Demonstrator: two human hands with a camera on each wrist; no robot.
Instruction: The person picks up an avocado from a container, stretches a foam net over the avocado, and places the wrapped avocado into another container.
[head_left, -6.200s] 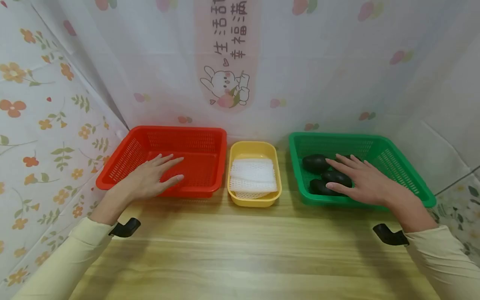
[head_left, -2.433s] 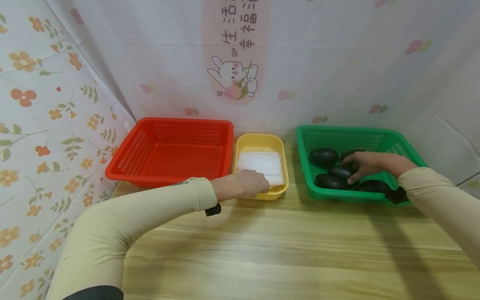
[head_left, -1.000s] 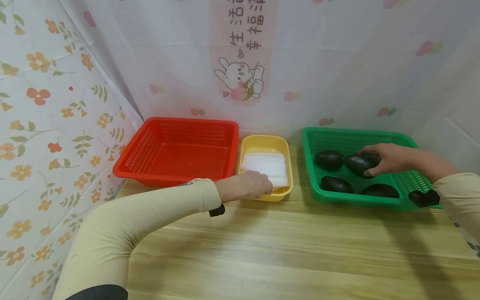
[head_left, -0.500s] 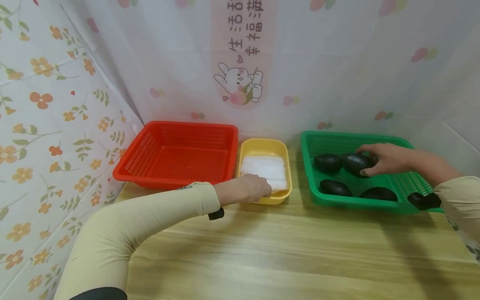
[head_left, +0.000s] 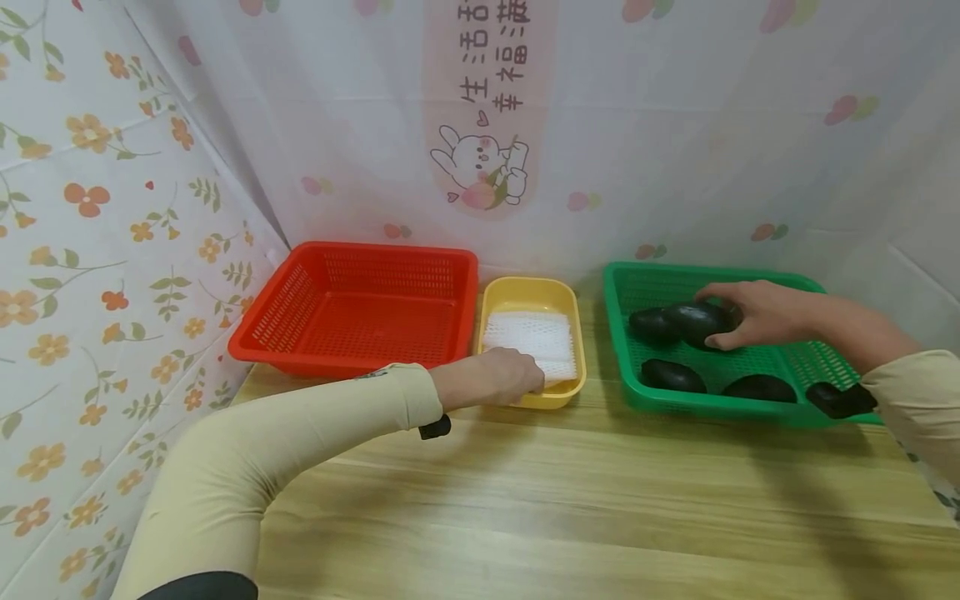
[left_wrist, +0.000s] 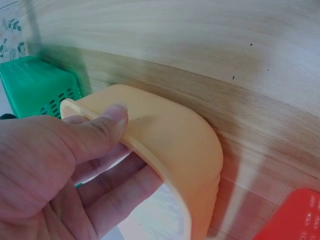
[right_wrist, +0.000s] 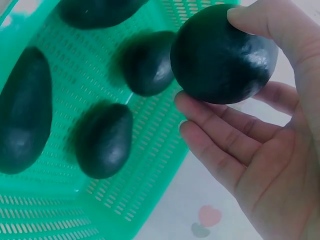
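Right hand (head_left: 765, 312): fingers wrapped round dark fruit (head_left: 696, 323), over green basket (head_left: 712, 407). Left hand (head_left: 491, 377): fingers pinching yellow tray (head_left: 528, 292), beside basket. Best: light, even grip, clear of neighbouring fruit (head_left: 672, 376).

At eight o'clock, the left hand (left_wrist: 55, 170) grips a yellow tub (left_wrist: 175, 130) by the rim, thumb (left_wrist: 102, 129) outside, fingers (left_wrist: 122, 200) inside. White netting (left_wrist: 155, 215) shows at six, wooden table (left_wrist: 240, 55) at one, green basket (left_wrist: 37, 85) near ten, red basket (left_wrist: 292, 220) at four.
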